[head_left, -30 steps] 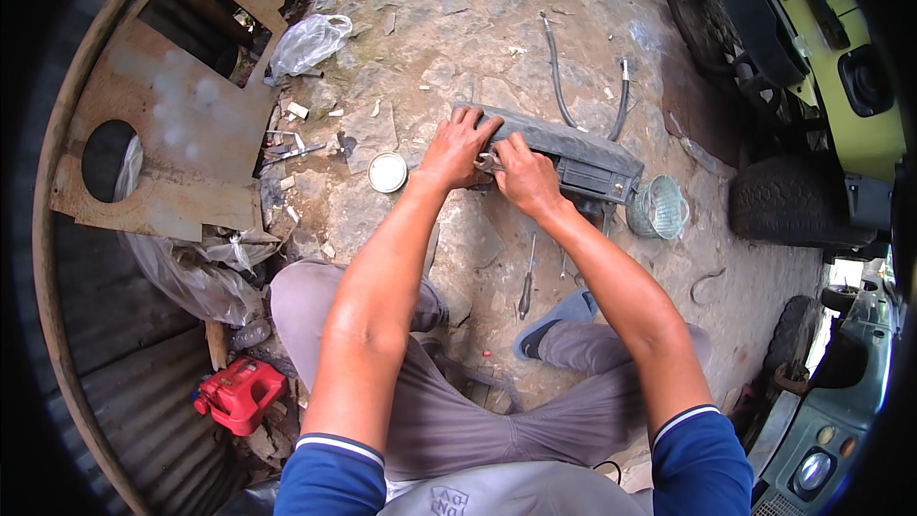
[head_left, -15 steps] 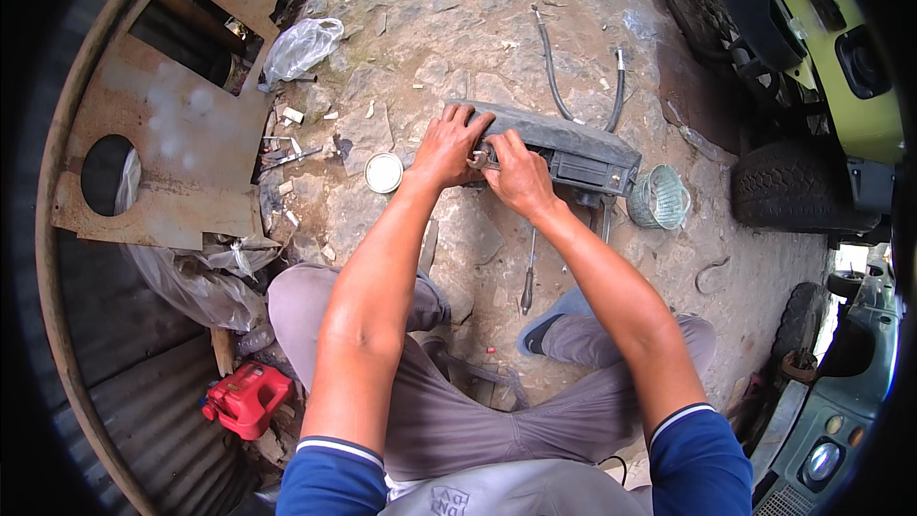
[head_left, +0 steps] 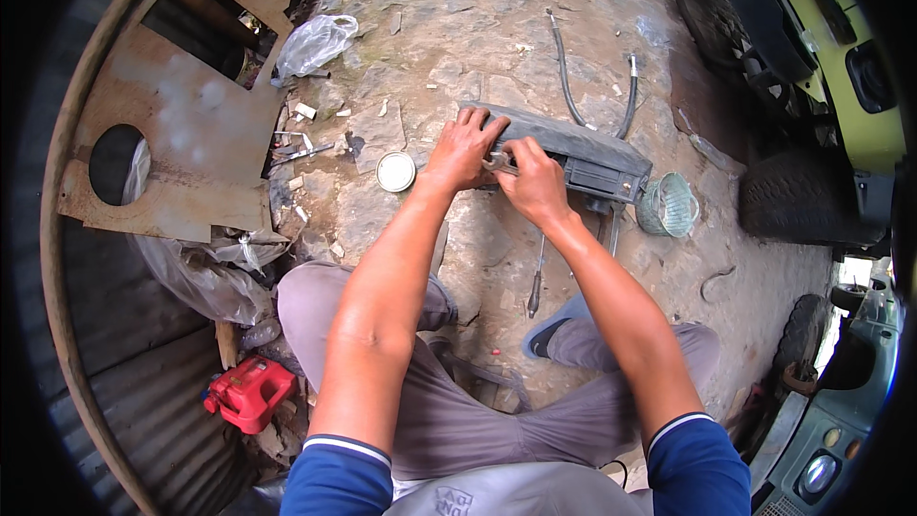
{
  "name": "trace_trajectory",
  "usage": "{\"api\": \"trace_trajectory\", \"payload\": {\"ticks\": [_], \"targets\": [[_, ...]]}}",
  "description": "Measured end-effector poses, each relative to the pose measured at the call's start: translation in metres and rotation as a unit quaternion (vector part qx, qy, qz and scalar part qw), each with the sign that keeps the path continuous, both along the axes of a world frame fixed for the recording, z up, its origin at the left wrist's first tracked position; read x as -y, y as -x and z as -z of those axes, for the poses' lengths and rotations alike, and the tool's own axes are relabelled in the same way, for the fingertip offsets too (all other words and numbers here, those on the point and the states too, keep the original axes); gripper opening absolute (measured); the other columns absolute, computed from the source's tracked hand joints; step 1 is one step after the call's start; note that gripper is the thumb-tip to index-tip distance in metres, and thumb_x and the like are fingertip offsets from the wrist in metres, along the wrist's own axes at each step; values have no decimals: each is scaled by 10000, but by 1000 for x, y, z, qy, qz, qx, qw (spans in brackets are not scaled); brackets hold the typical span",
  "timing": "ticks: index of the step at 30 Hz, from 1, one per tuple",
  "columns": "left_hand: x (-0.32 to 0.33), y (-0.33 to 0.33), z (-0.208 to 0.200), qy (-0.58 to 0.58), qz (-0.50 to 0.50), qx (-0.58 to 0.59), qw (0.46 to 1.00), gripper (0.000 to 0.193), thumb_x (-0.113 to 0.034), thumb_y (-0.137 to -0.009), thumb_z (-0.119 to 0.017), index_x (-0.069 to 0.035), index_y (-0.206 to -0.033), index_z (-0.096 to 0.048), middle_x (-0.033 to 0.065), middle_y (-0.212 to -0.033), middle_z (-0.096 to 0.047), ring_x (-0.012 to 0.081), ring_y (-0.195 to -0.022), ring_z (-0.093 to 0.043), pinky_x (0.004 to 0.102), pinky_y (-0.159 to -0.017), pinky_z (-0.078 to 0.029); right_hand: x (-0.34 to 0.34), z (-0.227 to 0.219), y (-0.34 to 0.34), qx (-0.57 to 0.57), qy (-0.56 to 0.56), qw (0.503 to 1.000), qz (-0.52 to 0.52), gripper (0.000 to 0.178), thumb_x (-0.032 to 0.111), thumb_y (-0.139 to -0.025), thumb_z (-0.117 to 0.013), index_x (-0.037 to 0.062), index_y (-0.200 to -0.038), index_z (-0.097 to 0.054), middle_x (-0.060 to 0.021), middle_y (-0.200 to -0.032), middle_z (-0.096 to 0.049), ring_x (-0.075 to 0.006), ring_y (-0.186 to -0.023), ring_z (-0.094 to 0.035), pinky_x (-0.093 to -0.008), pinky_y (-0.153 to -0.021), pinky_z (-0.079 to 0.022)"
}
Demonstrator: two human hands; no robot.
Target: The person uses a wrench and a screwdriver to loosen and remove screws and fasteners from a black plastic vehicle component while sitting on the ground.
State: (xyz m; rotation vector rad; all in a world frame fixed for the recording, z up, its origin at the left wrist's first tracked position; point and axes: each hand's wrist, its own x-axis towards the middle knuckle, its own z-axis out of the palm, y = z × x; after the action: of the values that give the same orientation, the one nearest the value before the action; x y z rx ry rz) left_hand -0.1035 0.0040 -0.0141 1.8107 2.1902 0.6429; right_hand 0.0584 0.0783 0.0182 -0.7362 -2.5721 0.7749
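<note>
Over the last second both hands have stayed on the dark dashboard panel (head_left: 573, 155) lying on the stone floor (head_left: 458, 38); only the view shifted. The left hand (head_left: 461, 148) grips its near edge, while the right hand (head_left: 531, 180) pinches a small metal part; work continues there. A round white lid (head_left: 395, 171) lies left of the fingers, a clear plastic bag (head_left: 313, 43) beyond, and a red canister (head_left: 250, 392) far behind.

A crumpled clear plastic bag (head_left: 315, 43) lies on the stony ground at the upper edge of the rusty metal sheet (head_left: 181, 143), near its top right corner. A larger, dusty, greyish plastic bag (head_left: 201, 272) sags just below the same sheet, touching its lower edge. Further below the sheet, well apart from it, a small red plastic canister (head_left: 250, 392) lies on its side. Right of the sheet, on the ground, sits a small round tin lid (head_left: 395, 171), pale inside. No labels, signs or screens can be made out.
</note>
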Motion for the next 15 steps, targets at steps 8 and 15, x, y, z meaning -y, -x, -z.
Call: {"api": "trace_trajectory", "payload": {"ticks": [8, 15], "targets": [[28, -22, 28, -29, -40, -74, 996, 1043, -231, -523, -963, -185, -1461, -508, 179, -1448, -506, 395, -1381, -463, 510, -1005, -469, 46, -14, -45, -106, 291, 939, 150, 146, 47, -914, -780, 4, -1024, -696, -20, -926, -699, -64, -887, -653, -259, -702, -551], [69, -50, 59, 70, -42, 12, 997, 520, -58, -884, -611, -69, -1399, -541, 125, -1437, -547, 295, -1415, -448, 480, -1048, -422, 30, -29, 88, 27, 94, 980, -174, 247, 121, -794, -764, 11, -1002, -690, -191, -996, -735, -397, -882, -714, -462, -775, -574]]}}
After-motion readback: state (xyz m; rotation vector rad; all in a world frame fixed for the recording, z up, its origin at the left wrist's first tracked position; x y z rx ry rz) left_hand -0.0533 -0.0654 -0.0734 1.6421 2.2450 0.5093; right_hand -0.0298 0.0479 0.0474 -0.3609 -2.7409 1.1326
